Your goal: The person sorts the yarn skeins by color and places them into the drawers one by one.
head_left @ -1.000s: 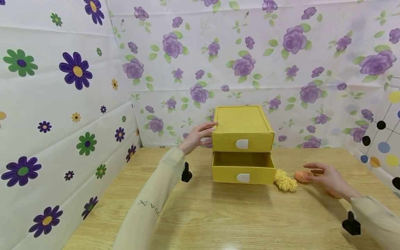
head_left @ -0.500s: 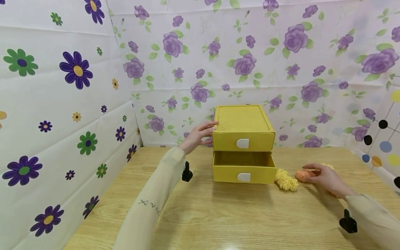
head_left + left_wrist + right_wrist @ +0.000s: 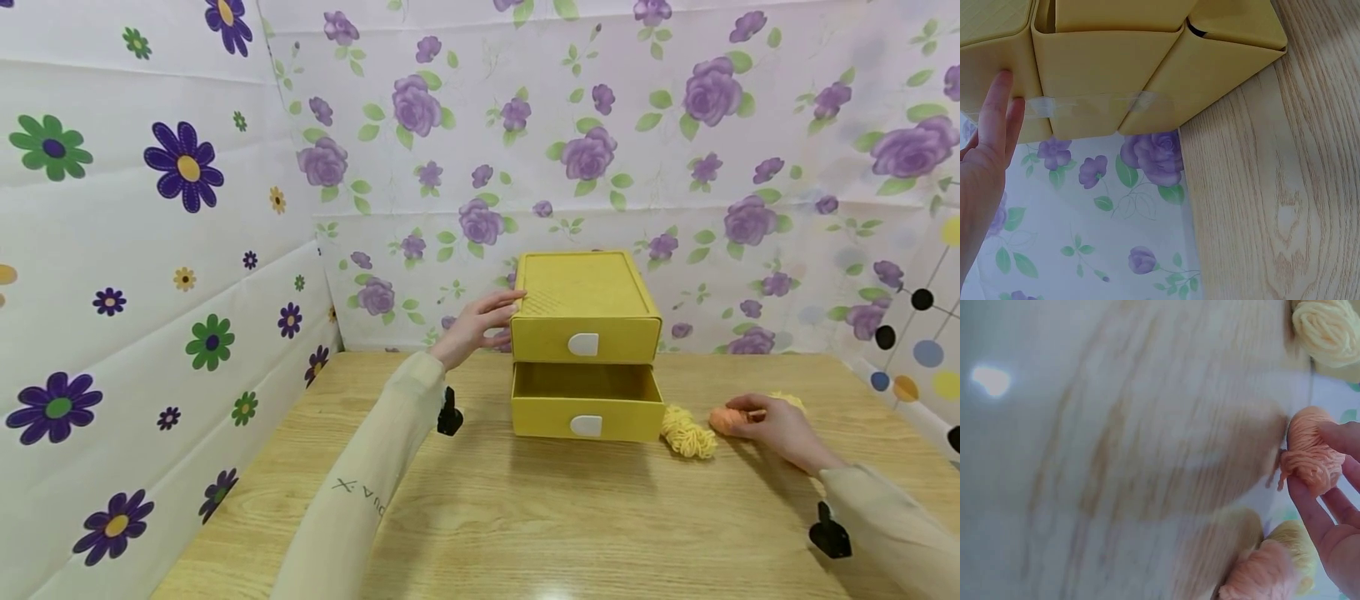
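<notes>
A yellow drawer cabinet (image 3: 581,283) stands on the table, its upper drawer closed and its lower drawer (image 3: 543,419) pulled out. Nothing shows inside the visible part of that drawer. My left hand (image 3: 474,332) rests against the cabinet's left side, fingers extended; the left wrist view shows fingertips (image 3: 1002,78) on the yellow wall. To the right, my right hand (image 3: 783,432) pinches a small orange ball of yarn (image 3: 1311,450) between thumb and fingers. A yellow yarn bundle (image 3: 686,432) lies between the open drawer and that hand.
Beyond my right hand, partly hidden by it, lies another yellow yarn ball (image 3: 790,401). A second orange yarn ball (image 3: 1261,574) sits beside it in the right wrist view. Flower-patterned cloth (image 3: 420,208) closes off the back and left of the wooden table (image 3: 480,517).
My right hand has shifted slightly left and its fingers have closed round the orange yarn ball. The left hand stays at the cabinet's side.
</notes>
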Tool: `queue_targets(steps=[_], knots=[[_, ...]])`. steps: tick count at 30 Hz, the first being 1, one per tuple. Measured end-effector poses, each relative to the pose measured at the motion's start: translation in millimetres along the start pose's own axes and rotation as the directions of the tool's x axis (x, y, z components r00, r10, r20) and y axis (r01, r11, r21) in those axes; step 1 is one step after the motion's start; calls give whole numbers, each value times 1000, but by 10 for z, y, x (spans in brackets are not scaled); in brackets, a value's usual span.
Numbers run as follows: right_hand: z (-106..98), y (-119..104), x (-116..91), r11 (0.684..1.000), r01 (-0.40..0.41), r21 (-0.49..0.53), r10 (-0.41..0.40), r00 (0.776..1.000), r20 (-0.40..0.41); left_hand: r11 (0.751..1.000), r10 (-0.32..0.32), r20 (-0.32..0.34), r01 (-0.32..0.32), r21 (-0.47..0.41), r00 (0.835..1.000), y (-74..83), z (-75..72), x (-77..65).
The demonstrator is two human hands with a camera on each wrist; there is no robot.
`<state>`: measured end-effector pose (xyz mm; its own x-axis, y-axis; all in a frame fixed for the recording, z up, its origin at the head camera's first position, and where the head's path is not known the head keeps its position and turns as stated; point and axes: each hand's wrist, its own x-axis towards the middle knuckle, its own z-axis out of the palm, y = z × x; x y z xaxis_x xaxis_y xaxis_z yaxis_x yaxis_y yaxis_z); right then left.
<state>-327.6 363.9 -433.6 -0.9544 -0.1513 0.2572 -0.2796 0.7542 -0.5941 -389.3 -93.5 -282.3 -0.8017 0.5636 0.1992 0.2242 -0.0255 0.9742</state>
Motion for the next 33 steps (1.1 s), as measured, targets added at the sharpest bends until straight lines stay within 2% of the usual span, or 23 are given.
queue_targets(steps=[3, 8, 16, 33], knots=[[-17, -27, 9, 999, -15, 30, 15, 1000, 4, 1000, 1, -2, -1, -4, 1000, -4, -5, -4], [-101, -118, -17, 990, -47, 136, 45, 999, 18, 1000, 3, 2, -3, 1, 1000, -11, 10, 11], [-208, -344, 46, 996, 41, 80, -38, 998, -42, 1000, -9, -11, 9, 19, 1000, 7, 17, -3], [-304, -906, 63, 976, 155, 155, -143, 986, -88, 1000, -5, -18, 6, 27, 1000, 24, 33, -25]])
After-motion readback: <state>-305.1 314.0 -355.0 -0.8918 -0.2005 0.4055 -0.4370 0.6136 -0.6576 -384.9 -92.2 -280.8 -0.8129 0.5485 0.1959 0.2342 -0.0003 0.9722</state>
